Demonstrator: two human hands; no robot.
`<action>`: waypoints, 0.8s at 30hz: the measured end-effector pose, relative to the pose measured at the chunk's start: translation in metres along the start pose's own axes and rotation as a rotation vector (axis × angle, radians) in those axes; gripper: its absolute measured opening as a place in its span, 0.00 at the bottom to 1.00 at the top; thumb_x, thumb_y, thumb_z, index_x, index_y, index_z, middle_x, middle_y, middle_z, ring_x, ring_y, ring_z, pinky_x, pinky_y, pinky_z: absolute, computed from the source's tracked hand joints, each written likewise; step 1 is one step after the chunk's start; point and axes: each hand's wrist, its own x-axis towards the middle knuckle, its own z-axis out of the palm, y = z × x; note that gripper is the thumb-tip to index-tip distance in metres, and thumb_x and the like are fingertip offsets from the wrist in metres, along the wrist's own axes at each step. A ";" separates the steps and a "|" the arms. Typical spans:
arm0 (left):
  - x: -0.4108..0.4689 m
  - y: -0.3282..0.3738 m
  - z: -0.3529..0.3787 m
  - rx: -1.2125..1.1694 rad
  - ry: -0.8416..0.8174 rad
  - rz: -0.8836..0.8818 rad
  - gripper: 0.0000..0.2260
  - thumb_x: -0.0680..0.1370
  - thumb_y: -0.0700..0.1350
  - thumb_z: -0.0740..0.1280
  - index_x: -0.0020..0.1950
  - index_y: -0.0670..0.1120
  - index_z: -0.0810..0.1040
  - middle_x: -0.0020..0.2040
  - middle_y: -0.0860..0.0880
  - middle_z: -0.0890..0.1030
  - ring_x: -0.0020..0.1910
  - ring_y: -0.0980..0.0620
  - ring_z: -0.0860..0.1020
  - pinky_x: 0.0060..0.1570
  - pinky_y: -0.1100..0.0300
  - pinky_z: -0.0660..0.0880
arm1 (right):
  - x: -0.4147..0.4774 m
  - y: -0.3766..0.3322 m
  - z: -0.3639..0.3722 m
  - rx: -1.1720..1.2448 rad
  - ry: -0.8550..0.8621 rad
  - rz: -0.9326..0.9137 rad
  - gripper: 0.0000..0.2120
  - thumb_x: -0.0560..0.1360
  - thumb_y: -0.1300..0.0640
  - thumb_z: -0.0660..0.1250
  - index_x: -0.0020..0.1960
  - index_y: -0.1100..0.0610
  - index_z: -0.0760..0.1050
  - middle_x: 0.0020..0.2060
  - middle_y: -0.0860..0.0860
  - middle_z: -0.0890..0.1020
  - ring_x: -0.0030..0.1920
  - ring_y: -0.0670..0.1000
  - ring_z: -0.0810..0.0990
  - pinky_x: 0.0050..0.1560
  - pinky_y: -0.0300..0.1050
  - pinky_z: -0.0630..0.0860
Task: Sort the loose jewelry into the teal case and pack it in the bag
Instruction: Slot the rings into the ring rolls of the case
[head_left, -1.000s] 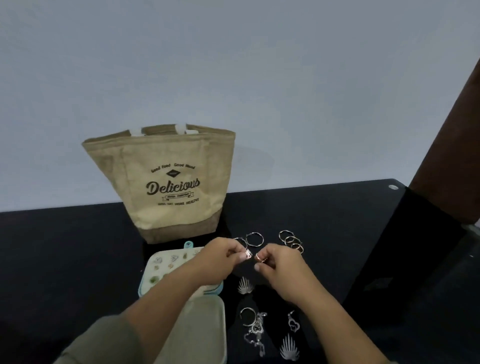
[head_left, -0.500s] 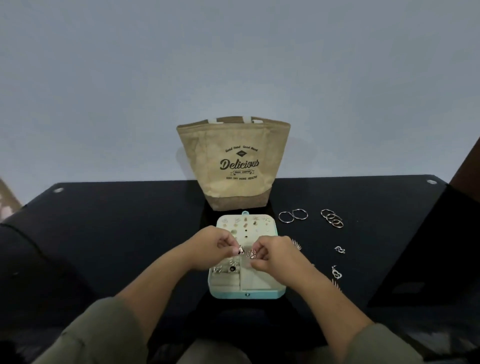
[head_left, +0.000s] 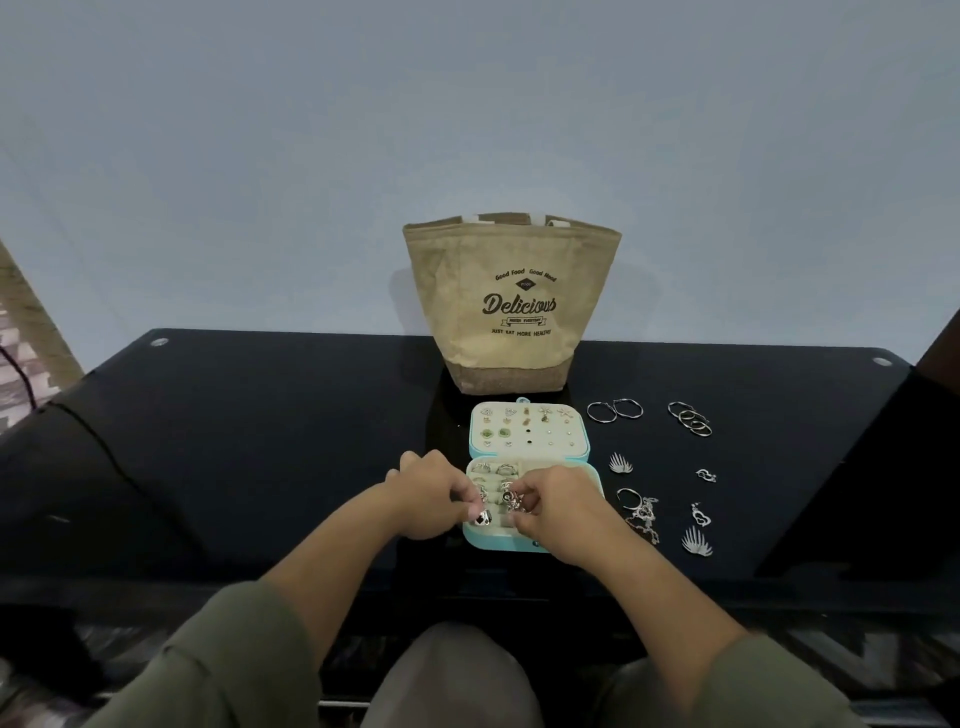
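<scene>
The teal case (head_left: 581, 453) lies open on the black table, its lid panel studded with small earrings and its lower tray holding rings. My left hand (head_left: 434, 496) pinches a dark-faced ring (head_left: 483, 517) over the tray's front left. My right hand (head_left: 558, 506) pinches a small silver ring (head_left: 514, 501) just beside it over the tray. Behind the case stands the tan bag (head_left: 511, 301), printed "Delicious", with its top open. Loose jewelry lies right of the case: hoop earrings (head_left: 614, 410), stacked hoops (head_left: 691, 419), leaf pieces (head_left: 620, 463), heart pendants (head_left: 700, 515).
The black glass table (head_left: 260, 441) ends against a pale wall. A dark cable (head_left: 104, 441) runs across its left side. A tangled chain with a hoop (head_left: 641, 512) lies close to my right wrist. My knees show below the table's front edge.
The view swung so the case and bag sit in the middle. Both hands came from above the loose jewelry to the case's lower tray, each still pinching a ring.
</scene>
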 end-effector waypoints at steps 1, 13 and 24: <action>0.000 0.002 0.000 0.020 -0.003 -0.003 0.05 0.79 0.57 0.65 0.51 0.63 0.80 0.60 0.51 0.69 0.62 0.48 0.62 0.57 0.54 0.63 | 0.000 -0.001 0.000 -0.002 0.000 0.003 0.17 0.74 0.55 0.72 0.62 0.54 0.78 0.42 0.46 0.77 0.42 0.45 0.77 0.52 0.41 0.78; 0.007 0.010 -0.008 0.211 -0.192 -0.013 0.12 0.81 0.58 0.60 0.62 0.61 0.76 0.65 0.50 0.66 0.66 0.45 0.61 0.66 0.45 0.60 | 0.011 -0.002 -0.007 -0.147 -0.148 -0.092 0.15 0.76 0.58 0.69 0.62 0.48 0.78 0.52 0.47 0.74 0.46 0.45 0.72 0.39 0.33 0.67; 0.013 -0.006 0.010 -0.248 -0.118 0.022 0.06 0.79 0.48 0.67 0.43 0.55 0.80 0.43 0.55 0.77 0.44 0.58 0.74 0.50 0.62 0.73 | 0.008 0.003 -0.005 -0.255 -0.184 -0.279 0.17 0.75 0.61 0.64 0.61 0.48 0.79 0.54 0.47 0.77 0.55 0.46 0.73 0.49 0.33 0.64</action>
